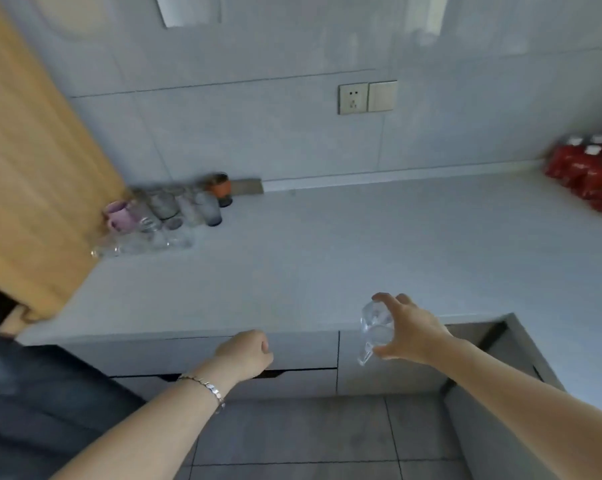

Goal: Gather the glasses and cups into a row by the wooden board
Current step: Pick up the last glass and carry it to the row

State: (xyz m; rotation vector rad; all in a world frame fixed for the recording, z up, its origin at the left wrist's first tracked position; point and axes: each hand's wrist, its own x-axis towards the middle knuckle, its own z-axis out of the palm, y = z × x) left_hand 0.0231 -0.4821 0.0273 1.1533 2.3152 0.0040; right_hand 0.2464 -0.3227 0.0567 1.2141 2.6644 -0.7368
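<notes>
My right hand grips a clear glass in the air at the counter's front edge, fingers and thumb curled round it. My left hand hangs in front of the drawers with its fingers curled into a fist, holding nothing. At the back left, several clear and grey glasses, a pink mug and an orange-banded cup stand bunched together beside the tall wooden board. The view is blurred.
The grey countertop runs to the tiled wall with a socket. A pack of red cans sits at the far right. Drawers lie below the counter edge, tiled floor under them.
</notes>
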